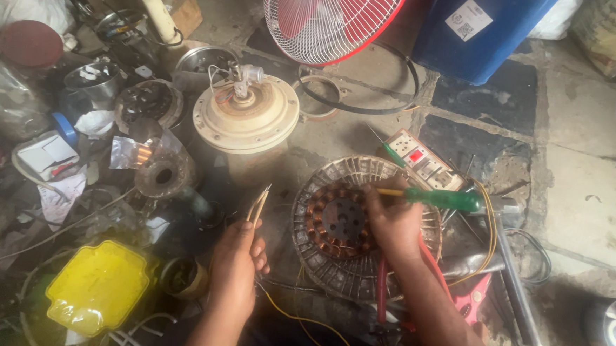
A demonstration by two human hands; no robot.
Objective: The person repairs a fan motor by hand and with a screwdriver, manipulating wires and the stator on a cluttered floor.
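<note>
— Over the fan motor stator [351,228] on the floor, what is the right hand [392,223] doing?
— It is closed around a green-handled screwdriver [436,198], tip at the copper windings.
— And the left hand [236,260]?
— Fingers pinched shut on thin pale strips [258,204], forearm reaching up from below.
— Any containers?
— A yellow lidded box [98,287] at left; contents hidden.

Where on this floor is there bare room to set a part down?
Bare stone floor lies right of the socket board, below the blue bin. Left side is crowded: cream motor housing, yellow lid, scrap. Both hands work at the copper-wound stator.
</note>
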